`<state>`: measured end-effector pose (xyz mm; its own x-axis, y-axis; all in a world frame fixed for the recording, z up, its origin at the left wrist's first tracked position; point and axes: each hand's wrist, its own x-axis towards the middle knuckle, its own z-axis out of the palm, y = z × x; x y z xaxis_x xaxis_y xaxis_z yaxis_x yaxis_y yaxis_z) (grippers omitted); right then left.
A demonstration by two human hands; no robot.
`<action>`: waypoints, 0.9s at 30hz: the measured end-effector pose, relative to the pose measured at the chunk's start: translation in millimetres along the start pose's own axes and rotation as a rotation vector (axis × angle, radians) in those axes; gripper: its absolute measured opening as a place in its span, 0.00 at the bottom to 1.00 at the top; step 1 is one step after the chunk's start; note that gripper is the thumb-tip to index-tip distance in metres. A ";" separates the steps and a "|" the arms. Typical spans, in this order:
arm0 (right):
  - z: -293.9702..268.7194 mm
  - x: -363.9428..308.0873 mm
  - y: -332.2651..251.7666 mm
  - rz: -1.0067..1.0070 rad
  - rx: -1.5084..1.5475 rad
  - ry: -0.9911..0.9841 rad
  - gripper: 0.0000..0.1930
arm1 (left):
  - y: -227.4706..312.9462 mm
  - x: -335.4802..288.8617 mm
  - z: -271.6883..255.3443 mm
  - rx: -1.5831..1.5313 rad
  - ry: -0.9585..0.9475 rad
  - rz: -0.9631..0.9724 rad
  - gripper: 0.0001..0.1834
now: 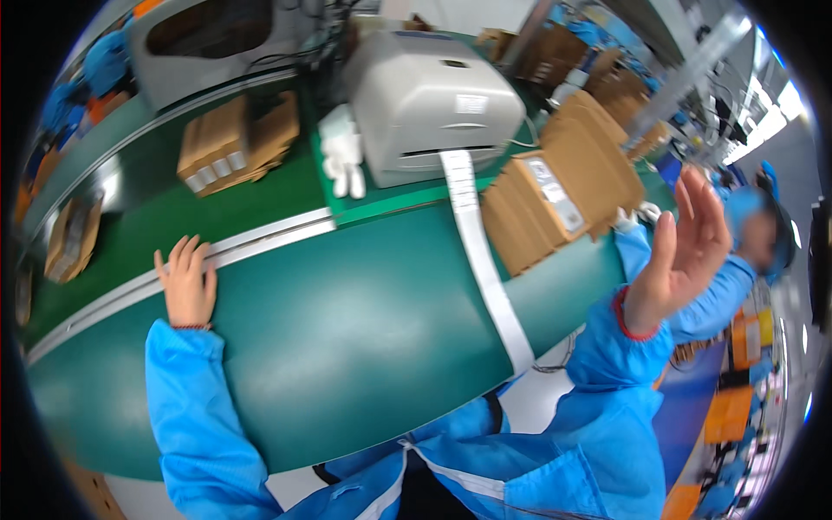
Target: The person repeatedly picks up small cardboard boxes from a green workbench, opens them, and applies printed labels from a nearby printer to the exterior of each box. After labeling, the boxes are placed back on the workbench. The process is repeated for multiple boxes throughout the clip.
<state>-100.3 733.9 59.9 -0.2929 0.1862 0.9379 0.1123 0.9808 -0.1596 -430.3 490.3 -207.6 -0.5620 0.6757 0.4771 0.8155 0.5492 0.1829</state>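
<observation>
My left hand (187, 284) lies with fingers spread at the metal rail along the green table's far edge, holding nothing. Raised in the air at the right is my right hand (685, 251), palm up and fingers stretched, with nothing in it. A grey label printer (429, 100) stands at the back middle. From its slot a long strip of white labels (485, 269) runs across the table and over the near edge. Right of the strip sits an open cardboard box (529, 212) with its flap raised; my right hand is nearest to it.
Several small cardboard boxes (221, 147) lie on the green conveyor at the left, with another bundle (74, 238) farther left. White gloves (342, 152) rest beside the printer. A co-worker in blue (719, 286) is close on the right, one gloved hand by the open box.
</observation>
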 end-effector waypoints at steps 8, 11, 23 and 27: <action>-37.9 -104.1 145.6 0.734 0.172 -0.088 0.28 | 90.8 10.9 -15.1 -0.106 -0.014 0.253 0.16; -29.3 -97.5 157.7 1.177 0.442 -0.190 0.26 | 119.4 5.9 -26.6 -0.190 -0.026 0.331 0.16; -62.7 -43.6 151.8 1.153 0.573 -0.181 0.15 | 204.7 -36.7 -42.7 -0.338 0.096 0.835 0.22; -42.5 -52.4 111.0 1.267 0.748 -0.208 0.15 | 229.2 -48.7 -20.9 -0.221 0.495 0.868 0.31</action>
<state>-32.1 830.5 6.1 -0.5102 0.8600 0.0079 -0.0933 -0.0462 -0.9946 -213.1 573.0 -170.9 0.3135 0.4904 0.8131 0.9496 -0.1695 -0.2638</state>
